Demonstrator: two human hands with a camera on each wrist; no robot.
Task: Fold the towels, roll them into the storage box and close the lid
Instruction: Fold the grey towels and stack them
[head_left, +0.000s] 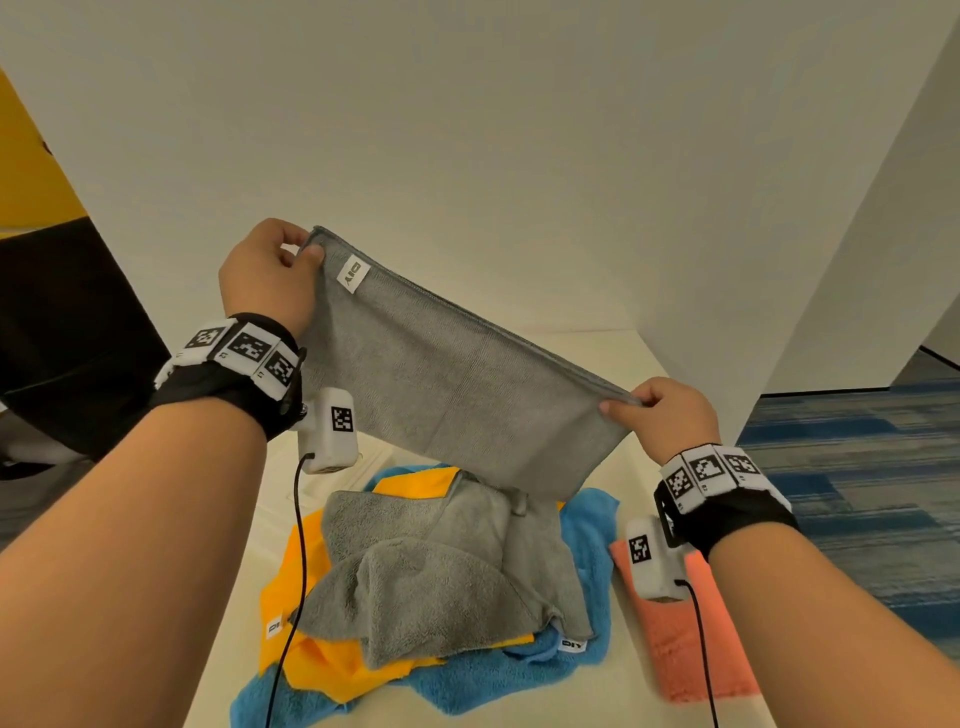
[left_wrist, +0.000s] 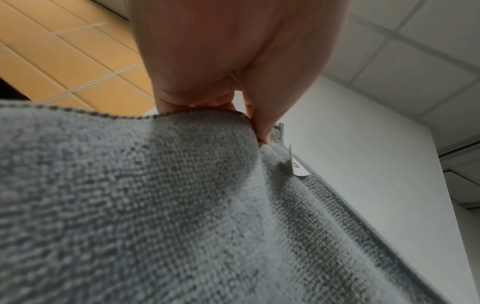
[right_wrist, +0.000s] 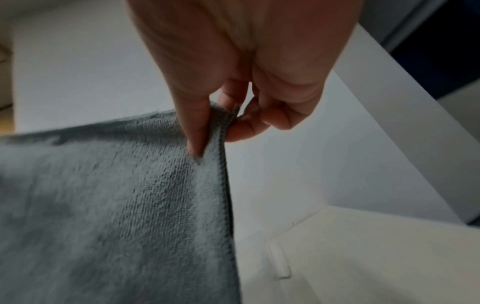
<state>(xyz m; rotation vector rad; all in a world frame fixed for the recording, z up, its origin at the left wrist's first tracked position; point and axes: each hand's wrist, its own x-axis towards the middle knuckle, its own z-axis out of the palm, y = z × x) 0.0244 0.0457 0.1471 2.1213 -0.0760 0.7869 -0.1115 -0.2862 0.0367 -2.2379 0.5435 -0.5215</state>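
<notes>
A grey towel with a white label hangs stretched in the air between both hands, above the table. My left hand pinches its upper left corner, held higher. My right hand pinches the upper right corner, held lower. The left wrist view shows the left hand nipping the hem of the grey towel. In the right wrist view the thumb and fingers of my right hand clamp the grey towel at its edge. The storage box is out of sight.
On the cream table lies a heap: another grey towel over an orange one and a blue one. A folded coral towel lies to the right. White walls stand close behind; blue carpet is at right.
</notes>
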